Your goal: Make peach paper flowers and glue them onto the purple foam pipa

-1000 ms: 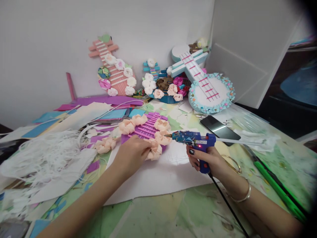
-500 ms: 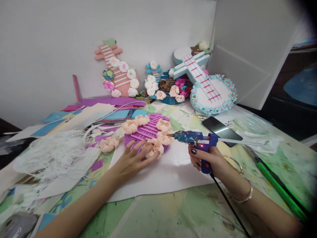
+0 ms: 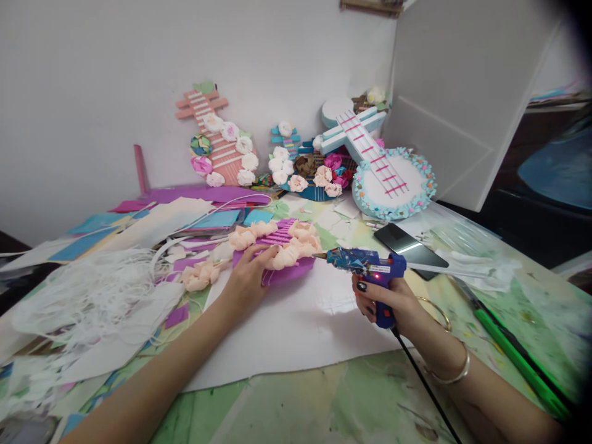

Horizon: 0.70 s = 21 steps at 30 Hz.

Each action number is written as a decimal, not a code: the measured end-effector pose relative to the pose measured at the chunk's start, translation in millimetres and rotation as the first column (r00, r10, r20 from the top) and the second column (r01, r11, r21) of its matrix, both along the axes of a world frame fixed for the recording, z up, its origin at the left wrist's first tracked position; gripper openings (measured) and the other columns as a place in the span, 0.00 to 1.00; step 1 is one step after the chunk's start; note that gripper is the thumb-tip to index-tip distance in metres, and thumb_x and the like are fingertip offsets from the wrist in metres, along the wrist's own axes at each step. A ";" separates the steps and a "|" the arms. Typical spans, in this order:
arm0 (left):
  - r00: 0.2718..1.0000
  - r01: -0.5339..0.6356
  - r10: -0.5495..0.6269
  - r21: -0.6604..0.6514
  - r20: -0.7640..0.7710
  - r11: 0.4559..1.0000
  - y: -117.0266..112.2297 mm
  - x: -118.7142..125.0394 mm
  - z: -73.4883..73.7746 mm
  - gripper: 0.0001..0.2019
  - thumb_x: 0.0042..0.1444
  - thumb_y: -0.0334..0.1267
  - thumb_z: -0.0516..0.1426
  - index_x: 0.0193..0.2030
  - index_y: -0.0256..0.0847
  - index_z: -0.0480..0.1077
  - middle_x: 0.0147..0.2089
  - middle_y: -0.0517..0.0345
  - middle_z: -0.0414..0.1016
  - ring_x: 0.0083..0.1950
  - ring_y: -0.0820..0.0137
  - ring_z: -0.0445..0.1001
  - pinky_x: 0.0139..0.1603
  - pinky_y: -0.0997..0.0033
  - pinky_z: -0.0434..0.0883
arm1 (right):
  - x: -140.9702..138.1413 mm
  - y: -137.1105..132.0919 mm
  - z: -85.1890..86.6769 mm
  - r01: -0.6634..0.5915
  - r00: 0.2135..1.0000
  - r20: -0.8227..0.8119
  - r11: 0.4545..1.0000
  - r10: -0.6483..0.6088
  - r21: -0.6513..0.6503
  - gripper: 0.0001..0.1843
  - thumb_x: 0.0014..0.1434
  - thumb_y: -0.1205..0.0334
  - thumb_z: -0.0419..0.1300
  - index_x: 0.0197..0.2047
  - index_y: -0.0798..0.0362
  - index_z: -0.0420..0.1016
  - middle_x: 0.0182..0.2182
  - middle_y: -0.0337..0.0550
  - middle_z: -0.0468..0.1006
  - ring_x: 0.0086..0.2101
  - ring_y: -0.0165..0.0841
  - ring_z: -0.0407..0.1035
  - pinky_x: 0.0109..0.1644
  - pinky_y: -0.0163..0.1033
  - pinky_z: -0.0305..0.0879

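My left hand (image 3: 252,274) grips the near edge of a purple foam guitar piece (image 3: 287,271) trimmed with peach paper flowers (image 3: 284,256), tilting that edge up off the white sheet (image 3: 296,327). My right hand (image 3: 383,299) is wrapped round the handle of a blue glue gun (image 3: 365,264). Its red light is on and its nozzle points left, a little short of the purple piece. A loose peach flower (image 3: 200,275) lies to the left of my left hand.
Finished foam guitars, pink (image 3: 215,145) and white-blue (image 3: 383,169), lean on the wall at the back. A black phone (image 3: 409,242) and a green cutter (image 3: 509,351) lie to the right. White string (image 3: 92,296) and coloured foam scraps (image 3: 139,222) cover the left side.
My left hand went from pressing a flower, then lying flat on the purple piece, to gripping its near edge and tipping it up. The glue gun stayed almost still.
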<state>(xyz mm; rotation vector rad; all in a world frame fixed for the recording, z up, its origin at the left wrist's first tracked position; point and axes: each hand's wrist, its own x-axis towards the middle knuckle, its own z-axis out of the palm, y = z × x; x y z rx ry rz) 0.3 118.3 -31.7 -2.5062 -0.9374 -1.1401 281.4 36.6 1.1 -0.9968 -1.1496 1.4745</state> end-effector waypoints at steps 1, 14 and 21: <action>1.000 -0.013 0.013 -0.009 0.011 1.000 0.4 1.6 2.3 0.30 0.52 0.30 0.59 0.61 0.40 0.55 0.52 0.44 0.70 0.55 0.57 0.68 0.52 0.55 0.70 | 0.2 0.2 -0.3 0.012 0.999 0.030 1.000 -0.012 0.006 0.13 0.49 0.55 0.65 0.31 0.56 0.69 0.13 0.33 0.66 0.15 0.27 0.61 0.20 0.33 0.55; 0.990 -0.027 0.052 -0.188 0.128 0.982 1.2 9.9 31.3 0.28 0.49 0.29 0.59 0.58 0.39 0.58 0.54 0.48 0.70 0.57 0.59 0.67 0.56 0.59 0.67 | -6.5 5.4 1.7 0.072 0.934 0.342 0.992 -0.104 0.103 0.10 0.50 0.57 0.63 0.31 0.56 0.74 0.22 0.42 0.77 0.28 0.34 0.71 0.38 0.39 0.65; 0.994 0.096 -0.087 -0.142 0.070 0.985 3.1 9.0 30.1 0.20 0.51 0.27 0.57 0.51 0.40 0.64 0.49 0.49 0.72 0.55 0.60 0.67 0.57 0.56 0.65 | -10.8 6.9 1.9 0.104 0.909 0.401 0.994 -0.113 0.044 0.14 0.48 0.53 0.63 0.30 0.57 0.74 0.18 0.42 0.75 0.24 0.32 0.69 0.24 0.33 0.58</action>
